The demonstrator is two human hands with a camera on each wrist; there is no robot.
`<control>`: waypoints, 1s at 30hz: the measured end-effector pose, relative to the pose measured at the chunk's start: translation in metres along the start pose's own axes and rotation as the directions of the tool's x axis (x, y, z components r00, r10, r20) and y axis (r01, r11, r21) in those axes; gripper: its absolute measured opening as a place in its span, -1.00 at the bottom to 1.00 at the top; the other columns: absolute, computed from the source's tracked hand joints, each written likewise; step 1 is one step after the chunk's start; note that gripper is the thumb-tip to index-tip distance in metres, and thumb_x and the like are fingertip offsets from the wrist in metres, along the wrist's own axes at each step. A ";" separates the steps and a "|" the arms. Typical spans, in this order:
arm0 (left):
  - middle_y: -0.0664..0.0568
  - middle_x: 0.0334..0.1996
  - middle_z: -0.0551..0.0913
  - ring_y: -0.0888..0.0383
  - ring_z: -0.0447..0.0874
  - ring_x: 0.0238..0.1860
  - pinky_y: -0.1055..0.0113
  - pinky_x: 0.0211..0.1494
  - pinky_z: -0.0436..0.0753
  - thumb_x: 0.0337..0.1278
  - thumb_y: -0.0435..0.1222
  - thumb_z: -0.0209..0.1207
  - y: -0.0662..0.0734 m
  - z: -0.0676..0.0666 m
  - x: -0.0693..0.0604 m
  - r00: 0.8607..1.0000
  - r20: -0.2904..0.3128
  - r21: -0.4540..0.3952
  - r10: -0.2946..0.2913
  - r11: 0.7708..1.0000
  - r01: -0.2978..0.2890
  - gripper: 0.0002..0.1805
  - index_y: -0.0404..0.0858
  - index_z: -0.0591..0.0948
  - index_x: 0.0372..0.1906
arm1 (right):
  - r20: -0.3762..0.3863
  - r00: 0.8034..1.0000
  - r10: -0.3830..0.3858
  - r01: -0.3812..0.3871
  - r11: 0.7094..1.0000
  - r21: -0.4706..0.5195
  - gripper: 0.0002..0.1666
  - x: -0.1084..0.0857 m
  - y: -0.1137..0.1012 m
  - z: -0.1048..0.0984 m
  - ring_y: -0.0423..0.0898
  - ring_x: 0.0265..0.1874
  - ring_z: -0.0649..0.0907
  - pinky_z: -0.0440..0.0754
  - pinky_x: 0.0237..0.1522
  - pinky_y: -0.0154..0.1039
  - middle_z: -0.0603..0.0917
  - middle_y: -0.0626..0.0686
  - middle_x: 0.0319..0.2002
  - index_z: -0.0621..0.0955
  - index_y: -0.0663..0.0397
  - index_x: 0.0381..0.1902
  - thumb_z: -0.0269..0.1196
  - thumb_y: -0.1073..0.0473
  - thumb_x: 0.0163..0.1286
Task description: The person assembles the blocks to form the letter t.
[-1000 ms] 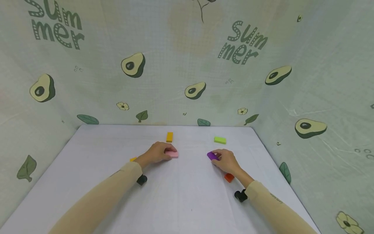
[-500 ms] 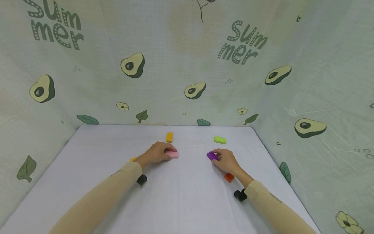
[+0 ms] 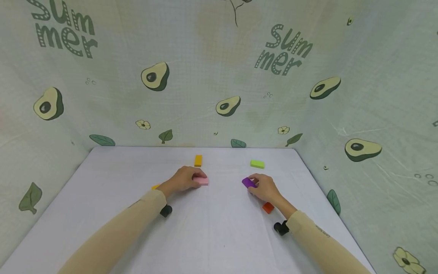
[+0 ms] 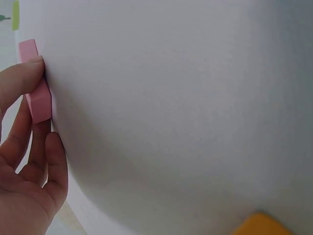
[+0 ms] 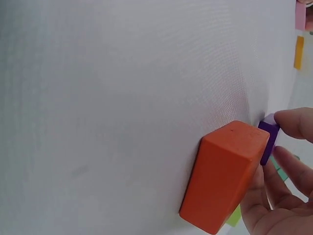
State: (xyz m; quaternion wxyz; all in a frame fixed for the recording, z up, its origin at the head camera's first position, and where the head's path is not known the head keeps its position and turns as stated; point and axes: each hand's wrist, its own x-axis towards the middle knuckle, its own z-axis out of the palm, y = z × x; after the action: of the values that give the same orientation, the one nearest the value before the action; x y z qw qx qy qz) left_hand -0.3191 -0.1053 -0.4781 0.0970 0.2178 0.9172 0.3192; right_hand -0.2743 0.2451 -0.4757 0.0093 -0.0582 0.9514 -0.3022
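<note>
Table [image 3: 222, 228] is supporting the work. Left hand [image 3: 183, 179] is pinching pink block [image 3: 203, 181] on the far half; right hand [image 3: 265, 188] is pinching purple block [image 3: 249, 182], well apart. Red block [image 3: 268, 207] and near yellow block [image 3: 155, 187] are lying close behind: low pull-backs could be knocking them. Light fingertip grips could be slipping.

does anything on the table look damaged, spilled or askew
Nothing stands out as damaged or spilled. The purple block in the right hand and the orange-red block near it sit at a slant, but the blocks lie loosely scattered, so that hardly looks odd. A yellow block beside the left sleeve is partly hidden.
</note>
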 end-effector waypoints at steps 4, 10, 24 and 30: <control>0.21 0.03 0.74 0.13 0.56 0.07 0.10 0.27 0.59 0.30 -0.33 0.44 0.000 0.000 0.001 1.000 0.003 0.002 0.008 1.000 -0.008 -0.66 0.05 0.78 0.11 | 0.001 1.000 0.004 -0.004 1.000 -0.009 -0.51 0.000 0.000 0.000 0.01 -0.13 0.71 0.78 0.00 -0.01 0.75 0.14 -0.06 0.70 0.16 0.21 0.47 0.23 0.33; 0.22 0.04 0.75 0.12 0.56 0.08 0.10 0.29 0.58 0.31 -0.33 0.43 -0.001 0.001 0.002 1.000 0.005 0.000 0.011 1.000 -0.011 -0.66 0.05 0.78 0.12 | 0.003 1.000 0.009 -0.009 1.000 -0.006 -0.52 0.000 -0.001 0.000 0.02 -0.11 0.71 0.77 0.02 0.00 0.75 0.14 -0.06 0.70 0.15 0.21 0.47 0.24 0.34; 0.20 0.05 0.74 0.10 0.54 0.10 0.08 0.31 0.57 0.32 -0.33 0.43 0.001 0.001 0.000 1.000 0.004 -0.006 -0.008 1.000 0.008 -0.66 0.04 0.78 0.13 | 0.077 0.994 -0.080 0.079 0.997 0.013 -0.53 0.004 -0.006 -0.014 -0.01 -0.08 0.69 0.77 -0.02 -0.07 0.75 0.14 0.03 0.69 0.13 0.25 0.44 0.29 0.39; 0.20 0.05 0.74 0.10 0.54 0.09 0.07 0.30 0.56 0.32 -0.33 0.43 0.000 0.001 -0.001 1.000 0.003 -0.003 0.003 1.000 -0.003 -0.66 0.05 0.78 0.13 | 0.111 0.977 -0.181 0.181 0.983 0.004 -0.59 0.009 -0.014 -0.018 0.01 -0.06 0.71 0.76 0.03 -0.04 0.77 0.12 0.01 0.73 0.13 0.18 0.43 0.32 0.38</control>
State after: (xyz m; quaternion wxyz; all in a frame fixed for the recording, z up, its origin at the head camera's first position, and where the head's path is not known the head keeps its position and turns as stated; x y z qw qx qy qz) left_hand -0.3183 -0.1053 -0.4790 0.0981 0.2195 0.9163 0.3204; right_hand -0.2832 0.2433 -0.4526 0.0343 -0.1613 0.9410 -0.2954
